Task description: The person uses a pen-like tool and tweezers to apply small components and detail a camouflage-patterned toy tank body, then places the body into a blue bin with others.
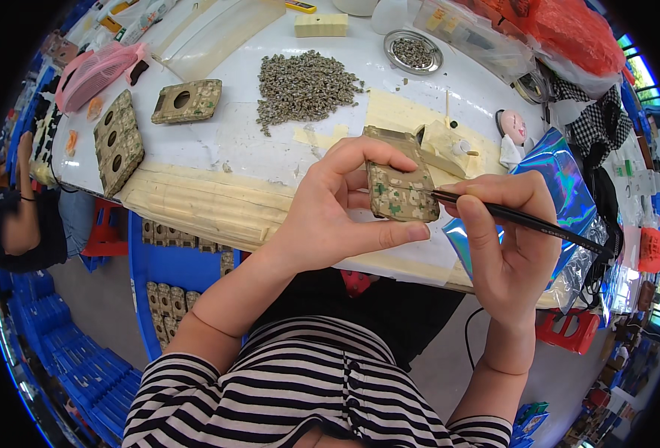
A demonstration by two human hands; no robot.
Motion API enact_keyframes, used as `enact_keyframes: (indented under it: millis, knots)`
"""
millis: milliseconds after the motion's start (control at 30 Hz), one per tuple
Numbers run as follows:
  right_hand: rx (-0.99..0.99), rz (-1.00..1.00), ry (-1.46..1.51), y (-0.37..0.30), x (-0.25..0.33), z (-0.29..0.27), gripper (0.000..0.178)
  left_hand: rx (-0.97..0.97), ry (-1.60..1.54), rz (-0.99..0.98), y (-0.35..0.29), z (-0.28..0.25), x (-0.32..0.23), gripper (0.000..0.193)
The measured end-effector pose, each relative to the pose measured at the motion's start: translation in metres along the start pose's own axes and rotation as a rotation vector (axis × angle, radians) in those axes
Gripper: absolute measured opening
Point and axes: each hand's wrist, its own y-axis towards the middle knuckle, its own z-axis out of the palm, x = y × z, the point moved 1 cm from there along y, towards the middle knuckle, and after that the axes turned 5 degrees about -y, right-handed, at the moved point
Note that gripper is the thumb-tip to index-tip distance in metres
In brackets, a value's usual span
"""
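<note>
My left hand (330, 201) grips a camouflage-patterned plastic shell (403, 187) by its edges, thumb along the near side and fingers round the far side. Black tweezers (524, 218) are pinched in my right hand (513, 239), their tips meeting the shell's right part. Whether the tips hold a small part is too fine to make out. Beyond my hands lies a heap of small metallic parts (304, 86). Two more camouflage shells with round holes rest at the left, one flat (186, 101) and one at the table's edge (118, 143).
A round metal dish (413, 52) of small parts stands at the back. Beige tape covers the table's front edge (203, 201). Right of my hands are a tape-wrapped block (453, 153) and shiny iridescent film (568, 179). A blue tray (147, 276) of shells sits below left. Another person (27, 216) is far left.
</note>
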Motion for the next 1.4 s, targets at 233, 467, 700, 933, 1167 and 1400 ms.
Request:
enact_keyframes:
  millis: [233,467,700,933,1167,1400]
  knots:
    - [0.013,-0.017,-0.018,0.0006,0.0005,-0.0007,0.011,-0.002,-0.008,-0.002,-0.0003,-0.0001,0.0009,0.05]
    - [0.022,-0.036,-0.041,0.0013,0.0009,-0.0012,0.011,-0.001,-0.01,-0.011,-0.0001,0.0001,-0.0004,0.051]
    - [0.014,-0.021,-0.006,0.0002,-0.0003,-0.0004,0.011,-0.011,-0.003,-0.028,-0.001,0.0006,-0.0016,0.053]
    - [0.021,-0.045,-0.033,0.0009,-0.0004,-0.0014,0.012,-0.003,0.008,-0.011,0.0001,0.0,-0.0006,0.051]
    - [0.016,-0.001,-0.028,0.0004,-0.0001,-0.0016,0.011,-0.001,-0.005,-0.024,-0.0001,0.0004,-0.0016,0.051]
    - [-0.04,0.113,0.149,-0.0037,-0.0014,-0.0032,0.014,0.001,-0.013,-0.021,0.0005,0.0004,-0.0015,0.05]
